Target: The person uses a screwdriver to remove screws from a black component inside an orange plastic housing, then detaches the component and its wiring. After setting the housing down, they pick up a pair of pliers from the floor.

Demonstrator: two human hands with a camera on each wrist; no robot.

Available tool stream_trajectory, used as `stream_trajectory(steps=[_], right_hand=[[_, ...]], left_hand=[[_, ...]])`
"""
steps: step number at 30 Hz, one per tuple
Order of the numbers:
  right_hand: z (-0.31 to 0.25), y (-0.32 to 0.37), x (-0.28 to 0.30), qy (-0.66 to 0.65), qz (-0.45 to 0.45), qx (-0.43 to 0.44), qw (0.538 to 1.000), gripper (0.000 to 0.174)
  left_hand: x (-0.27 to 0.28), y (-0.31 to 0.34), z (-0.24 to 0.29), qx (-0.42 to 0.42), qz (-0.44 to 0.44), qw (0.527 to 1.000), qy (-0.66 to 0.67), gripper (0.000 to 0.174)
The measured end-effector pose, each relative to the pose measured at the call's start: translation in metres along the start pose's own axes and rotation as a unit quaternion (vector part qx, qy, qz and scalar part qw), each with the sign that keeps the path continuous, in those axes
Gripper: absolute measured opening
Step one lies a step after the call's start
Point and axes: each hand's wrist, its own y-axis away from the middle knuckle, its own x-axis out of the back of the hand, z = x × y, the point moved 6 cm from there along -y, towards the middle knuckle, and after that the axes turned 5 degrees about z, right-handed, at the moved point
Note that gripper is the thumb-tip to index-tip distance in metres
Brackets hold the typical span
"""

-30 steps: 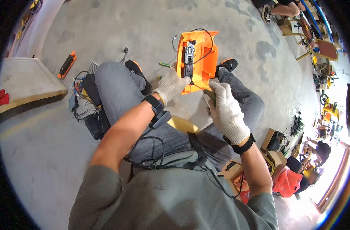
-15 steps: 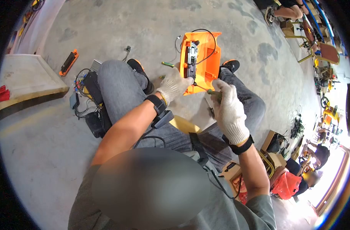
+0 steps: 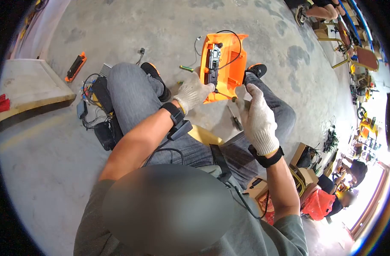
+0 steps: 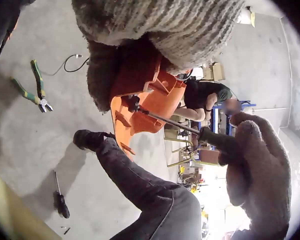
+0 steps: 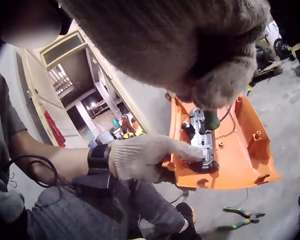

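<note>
My gloved left hand (image 3: 192, 92) grips the near left edge of an orange plastic cover (image 3: 234, 64), thumb over the end of a black and silver module (image 3: 213, 59) set inside it. The cover stands tilted between my lower legs. In my gloved right hand (image 3: 260, 121), to the right of the cover, is a screwdriver (image 4: 213, 137) with a green handle, pinched between thumb and fingers. Its metal shaft (image 4: 170, 121) runs to a small dark part (image 4: 133, 103) at the cover's corner. A black cable (image 3: 239, 47) loops over the cover.
Green-handled pliers (image 4: 37, 92) and a second screwdriver (image 3: 235, 118) lie on the concrete floor. To the left are a black-and-orange part (image 3: 76, 67), wired black boxes (image 3: 104, 136) and a pale board (image 3: 32, 81). Cartons (image 3: 299, 155) stand at the right.
My right hand has shifted slightly right and its fingers have changed their hold on the screwdriver, uncovering the second one on the floor. My left hand keeps its grip; the cover has barely moved.
</note>
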Motion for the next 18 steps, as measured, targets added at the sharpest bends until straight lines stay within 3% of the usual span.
stream_trajectory(steps=[1,3,6,7,9,10,12,13,15,18], right_hand=[[0.007,0.002,-0.002,-0.001,0.000,-0.001,1.000,0.052],[0.002,0.011,-0.001,0.006,0.079,0.226,0.971,0.049],[0.005,0.005,-0.005,0.014,0.066,0.272,0.960,0.050],[0.002,0.006,-0.005,0.013,0.066,0.272,0.960,0.050],[0.001,0.003,-0.005,0.018,0.054,0.164,0.985,0.049],[-0.003,0.003,-0.005,0.017,0.055,0.163,0.985,0.049],[-0.002,0.002,-0.004,-0.016,0.054,0.124,0.991,0.048],[0.002,0.003,-0.005,-0.016,0.054,0.124,0.991,0.048],[0.003,0.007,-0.006,0.019,0.063,0.221,0.973,0.052],[0.009,0.004,-0.012,0.000,0.014,0.165,0.986,0.056]], left_hand=[[0.000,0.000,0.001,0.000,-0.001,1.000,-0.001,0.049],[0.001,0.001,-0.002,0.045,-0.005,0.999,0.002,0.049],[0.003,0.001,0.001,0.044,0.007,0.999,0.025,0.049],[0.003,0.000,0.000,0.044,0.007,0.999,0.025,0.049],[-0.001,-0.002,-0.003,0.035,-0.029,0.999,0.024,0.048],[-0.002,-0.002,-0.005,0.035,-0.030,0.999,0.023,0.048],[0.000,0.000,-0.003,0.016,0.007,1.000,0.004,0.045],[0.000,0.000,-0.004,0.016,0.007,1.000,0.004,0.045],[0.000,0.000,-0.006,0.034,0.008,0.998,0.042,0.034],[-0.001,-0.001,-0.009,0.056,0.008,0.998,0.027,0.034]])
